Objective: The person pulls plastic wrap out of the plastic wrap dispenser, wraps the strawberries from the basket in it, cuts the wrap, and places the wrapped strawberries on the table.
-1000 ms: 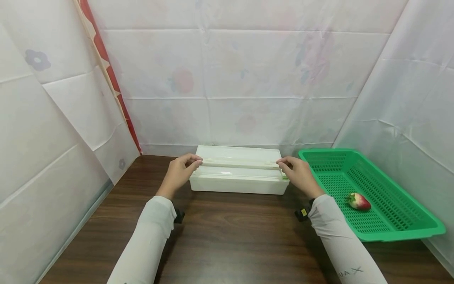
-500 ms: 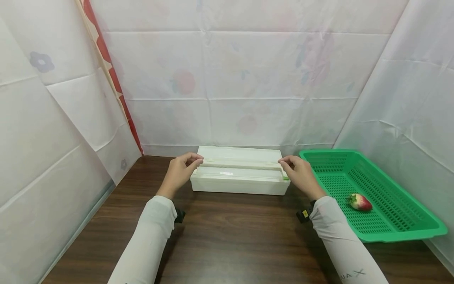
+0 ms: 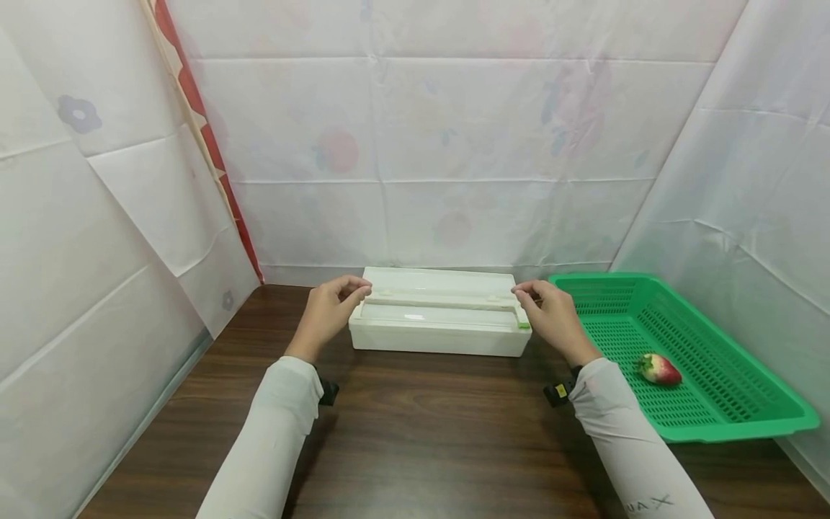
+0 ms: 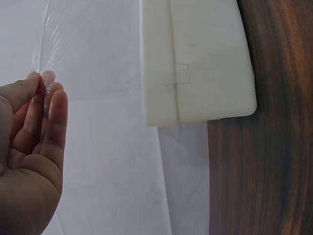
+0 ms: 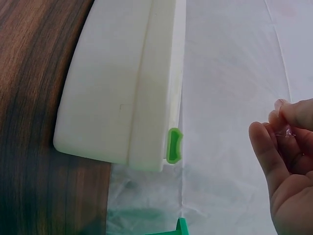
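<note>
In the head view, a long white cling film dispenser (image 3: 434, 341) lies on the dark wooden table, with a green cutter slider (image 3: 523, 325) at its right end. My left hand (image 3: 326, 311) is raised at its left end and pinches a corner of clear cling film (image 4: 55, 32), which shows as thin stretched creases in the left wrist view. At the other end, my right hand (image 3: 551, 317) pinches a crumpled film corner (image 5: 288, 132) between thumb and fingers. Between the hands the film is nearly invisible against the white dispenser.
A green plastic basket (image 3: 746, 425) stands to the right, close beside my right forearm. In it lies a red and pale strawberry (image 3: 659, 368) with green leaves. White patterned sheeting (image 3: 454, 144) walls off the back and both sides of the table (image 3: 428, 432).
My right hand has shifted slightly right, away from the dispenser's end. My left hand stays almost where it was, and both keep pinching the film. The view has tilted very slightly.
</note>
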A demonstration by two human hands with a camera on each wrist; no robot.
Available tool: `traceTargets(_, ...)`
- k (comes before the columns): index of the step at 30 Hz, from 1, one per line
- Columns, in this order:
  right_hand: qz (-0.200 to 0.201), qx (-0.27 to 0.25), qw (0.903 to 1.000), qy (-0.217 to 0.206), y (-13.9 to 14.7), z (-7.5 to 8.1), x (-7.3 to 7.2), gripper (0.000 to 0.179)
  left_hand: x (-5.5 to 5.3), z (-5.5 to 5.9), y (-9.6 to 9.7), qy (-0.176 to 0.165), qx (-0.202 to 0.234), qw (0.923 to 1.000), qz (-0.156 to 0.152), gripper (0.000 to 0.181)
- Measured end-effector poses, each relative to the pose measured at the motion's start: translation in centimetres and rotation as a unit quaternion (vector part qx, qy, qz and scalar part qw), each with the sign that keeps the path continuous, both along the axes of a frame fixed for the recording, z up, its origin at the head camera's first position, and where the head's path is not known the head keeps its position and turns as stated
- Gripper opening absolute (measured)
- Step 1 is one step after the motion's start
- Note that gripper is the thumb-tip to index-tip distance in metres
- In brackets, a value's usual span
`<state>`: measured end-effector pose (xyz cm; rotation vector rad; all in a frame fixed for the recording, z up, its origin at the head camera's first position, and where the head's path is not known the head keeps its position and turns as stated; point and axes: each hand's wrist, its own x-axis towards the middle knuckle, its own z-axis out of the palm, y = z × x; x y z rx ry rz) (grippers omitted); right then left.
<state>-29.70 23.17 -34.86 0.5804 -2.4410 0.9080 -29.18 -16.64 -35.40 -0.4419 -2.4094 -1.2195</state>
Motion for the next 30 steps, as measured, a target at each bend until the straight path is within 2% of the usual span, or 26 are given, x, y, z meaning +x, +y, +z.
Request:
traceTargets(13, 0.005, -0.008, 0.9987, 0.050, -0.2, 0.4, 0.2, 0.018, -0.1, 0.3, -0.1, 0.014, 0.002, 0.9999, 0.006, 0.020)
traceTargets(22, 0.007, -0.016, 0.9975, 0.069, -0.2, 0.7, 0.3, 0.016, 0.0, 0.9, 0.0, 0.017, -0.004, 0.9998, 0.006, 0.024)
traceTargets(30, 0.011, -0.021, 0.9953, 0.094, -0.2, 0.9, 0.4, 0.015, 0.5, 1.7, -0.1, 0.025, -0.020, 0.9994, 0.014, 0.021)
